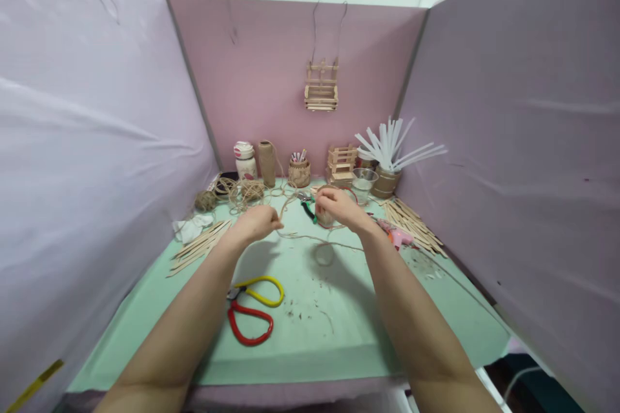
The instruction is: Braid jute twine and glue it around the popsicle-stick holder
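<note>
While the left hand (258,221) pinches twine (283,206), some trails toward the right hand (340,205).

Scissors (252,312): most of the blades were hidden by the left forearm (194,316).
Round container (323,216): the top was partly covered by the right hand (341,205).
Forearms: both were cut off below.
Specks (301,316): too small to be identified.

No lettering I can read here
The reddish marks on the white lidded bottle (246,165) are too small for me to tell as print or pattern.
</note>
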The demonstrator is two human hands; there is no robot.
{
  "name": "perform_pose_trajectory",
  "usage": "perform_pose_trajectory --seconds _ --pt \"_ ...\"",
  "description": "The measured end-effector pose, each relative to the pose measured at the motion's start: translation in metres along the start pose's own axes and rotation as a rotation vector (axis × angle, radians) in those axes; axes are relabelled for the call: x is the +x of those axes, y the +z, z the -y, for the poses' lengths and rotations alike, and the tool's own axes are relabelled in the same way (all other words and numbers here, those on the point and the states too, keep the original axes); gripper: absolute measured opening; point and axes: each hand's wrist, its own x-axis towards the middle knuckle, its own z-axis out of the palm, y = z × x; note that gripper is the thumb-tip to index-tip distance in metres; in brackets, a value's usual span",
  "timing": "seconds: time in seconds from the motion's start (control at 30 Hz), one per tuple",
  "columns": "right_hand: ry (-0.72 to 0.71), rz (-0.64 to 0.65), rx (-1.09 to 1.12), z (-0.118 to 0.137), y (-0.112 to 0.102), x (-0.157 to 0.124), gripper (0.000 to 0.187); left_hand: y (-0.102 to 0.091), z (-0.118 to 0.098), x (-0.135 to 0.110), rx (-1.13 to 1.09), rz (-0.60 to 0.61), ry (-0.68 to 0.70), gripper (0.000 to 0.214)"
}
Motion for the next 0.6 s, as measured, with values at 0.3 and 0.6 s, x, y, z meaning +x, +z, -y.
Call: perform_pose_trajectory --seconds 0.3,0.6 --pt "0.043 0.443 0.035 -0.014 0.043 -0.01 0.023 0.018 -0.025 -0.028 -0.386 0.003 0.263 0.03" --pt "0.171 0.301 0.052 -0.04 0.055 -0.016 0.025 0.069 -0.01 -0.017 -0.8 0.085 0.012 0.01"
